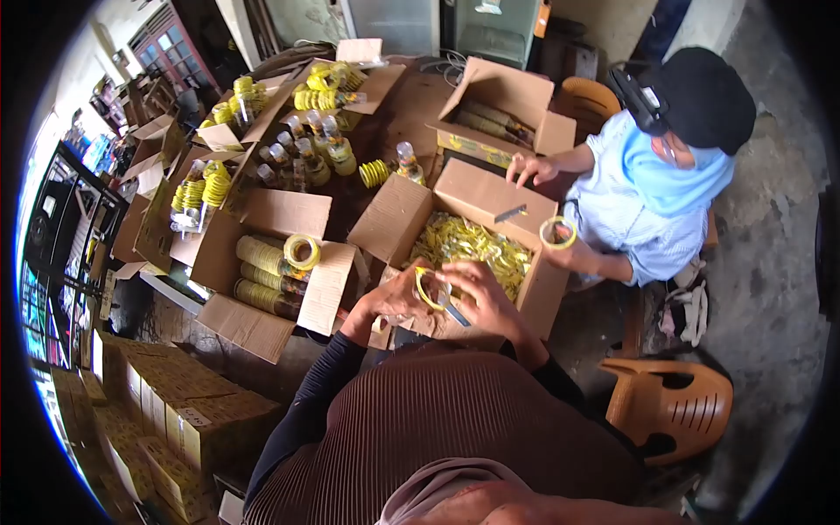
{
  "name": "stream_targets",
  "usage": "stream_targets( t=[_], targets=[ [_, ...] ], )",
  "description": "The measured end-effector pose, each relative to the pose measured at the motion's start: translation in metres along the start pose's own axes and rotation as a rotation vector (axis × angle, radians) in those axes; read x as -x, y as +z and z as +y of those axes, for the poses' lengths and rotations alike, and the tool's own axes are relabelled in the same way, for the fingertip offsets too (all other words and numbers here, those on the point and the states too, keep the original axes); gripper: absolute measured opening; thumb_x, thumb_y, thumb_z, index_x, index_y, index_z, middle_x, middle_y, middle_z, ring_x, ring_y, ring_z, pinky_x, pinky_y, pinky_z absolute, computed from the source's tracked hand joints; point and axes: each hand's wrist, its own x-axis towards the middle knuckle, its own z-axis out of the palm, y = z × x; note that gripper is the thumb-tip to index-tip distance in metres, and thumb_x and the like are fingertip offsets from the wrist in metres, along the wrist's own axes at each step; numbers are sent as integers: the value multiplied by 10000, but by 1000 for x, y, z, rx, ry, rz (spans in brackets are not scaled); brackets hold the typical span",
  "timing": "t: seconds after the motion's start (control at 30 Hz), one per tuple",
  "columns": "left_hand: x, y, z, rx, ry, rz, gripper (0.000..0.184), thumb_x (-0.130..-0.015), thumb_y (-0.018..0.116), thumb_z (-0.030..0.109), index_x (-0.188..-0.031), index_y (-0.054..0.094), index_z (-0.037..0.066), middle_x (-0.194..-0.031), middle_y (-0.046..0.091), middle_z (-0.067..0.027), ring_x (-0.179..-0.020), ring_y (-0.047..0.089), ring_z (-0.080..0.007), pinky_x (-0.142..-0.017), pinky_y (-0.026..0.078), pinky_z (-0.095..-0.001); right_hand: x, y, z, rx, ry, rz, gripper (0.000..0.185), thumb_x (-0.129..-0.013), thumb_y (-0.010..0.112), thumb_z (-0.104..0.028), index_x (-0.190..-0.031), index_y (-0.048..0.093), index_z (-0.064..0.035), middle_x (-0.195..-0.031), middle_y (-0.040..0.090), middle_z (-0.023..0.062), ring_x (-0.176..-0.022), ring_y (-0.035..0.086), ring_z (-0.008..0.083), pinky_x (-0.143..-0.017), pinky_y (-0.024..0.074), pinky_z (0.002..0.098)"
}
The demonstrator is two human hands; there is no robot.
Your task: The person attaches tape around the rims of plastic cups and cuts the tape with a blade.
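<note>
My left hand (399, 296) is closed around a yellow-edged ring (426, 292) that looks like a roll of tape. My right hand (483, 299) is at the ring's other side, fingers bent, with a slim blue-grey cutter (457, 315) sticking out beneath them. Both hands are over the near edge of an open cardboard box (547, 293) full of curled yellow strips (477, 249). Across from me, a person (669, 188) holds a similar ring (557, 233) in one hand, the other raised with fingers bent. A dark, slim tool (510, 213) rests near that box's far flap.
To the left, an open box (254, 328) holds stacked rolls (262, 255). Clear bottle-like cylinders (306, 157) and yellow coils (374, 173) stand on the table. Another box (494, 87) is at the back. An orange chair (669, 407) is at right, stacked cartons (175, 394) lower left.
</note>
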Motion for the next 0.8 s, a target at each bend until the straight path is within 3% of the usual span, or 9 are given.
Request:
stream_targets(
  t=[0.1, 0.13, 0.23, 0.27, 0.37, 0.43, 0.47, 0.5, 0.8],
  targets=[
    [2, -8, 20, 2, -50, -62, 663, -701, 834, 323, -1196, 513, 20, -1070, 614, -97, -1006, 570, -189, -904, 444, -342, 1, 4, 4, -22, -40, -145, 388, -729, 661, 3, -1100, 645, -111, -1116, 585, 46, -1053, 546, 266, -933, 446, 382],
    [3, -11, 21, 23, -70, -76, 644, -713, 827, 328, -1193, 524, 24, -1061, 619, -91, -998, 571, -186, -897, 446, -340, 1, 5, 5, -29, -46, -128, 235, -736, 716, -74, -966, 668, -78, -1009, 601, 42, -987, 571, 248, -866, 475, 369],
    [4, -9, 10, -16, -55, -55, 615, -756, 797, 337, -1217, 529, 31, -1039, 641, -104, -1004, 590, -199, -891, 461, -343, 3, 6, 9, 41, -7, -117, 176, -748, 731, -105, -907, 669, -61, -936, 602, 56, -933, 585, 247, -807, 492, 360],
    [4, -6, 5, -110, -39, 63, 632, -767, 786, 313, -1254, 505, 25, -1076, 628, -118, -1028, 593, -220, -910, 463, -359, 4, 7, 7, 20, 39, -54, 168, -759, 745, -142, -868, 658, -48, -867, 601, 73, -849, 600, 263, -741, 501, 360],
    [5, 2, 15, -304, 103, 231, 607, -837, 705, 350, -1314, 477, 53, -1206, 572, -148, -1140, 555, -278, -984, 431, -411, 10, 16, 5, -19, 202, 9, 187, -762, 752, -159, -860, 647, -40, -835, 596, 87, -785, 604, 285, -684, 498, 362],
    [9, 10, 19, -623, 12, 314, 587, -890, 592, 448, -1332, 473, 80, -1294, 509, -160, -1243, 466, -318, -1069, 332, -462, 13, 22, 6, -8, 201, 39, 217, -755, 766, -182, -848, 636, -34, -822, 591, 99, -752, 607, 300, -661, 491, 368],
    [10, 13, 20, -580, -47, 288, 610, -921, 464, 535, -1347, 468, 98, -1343, 470, -164, -1302, 390, -339, -1117, 229, -497, 16, 28, 11, -6, 216, 55, 229, -750, 771, -189, -848, 633, -33, -823, 595, 105, -752, 610, 303, -656, 490, 369],
    [11, 20, 25, -646, -55, 313, 619, -930, 430, 543, -1364, 458, 103, -1353, 471, -169, -1306, 389, -344, -1122, 211, -512, 15, 31, 13, -4, 229, 69, 242, -745, 776, -196, -848, 631, -32, -825, 599, 111, -753, 614, 306, -651, 489, 369],
    [6, 42, -19, -571, -124, 304, 534, -968, 372, 444, -1308, 515, 59, -1271, 539, -167, -1255, 449, -323, -1064, 294, -480, 10, 50, 5, -86, 267, -77, 333, -773, 760, -210, -998, 584, -39, -914, 642, 144, -841, 640, 338, -700, 505, 402]
  ],
)
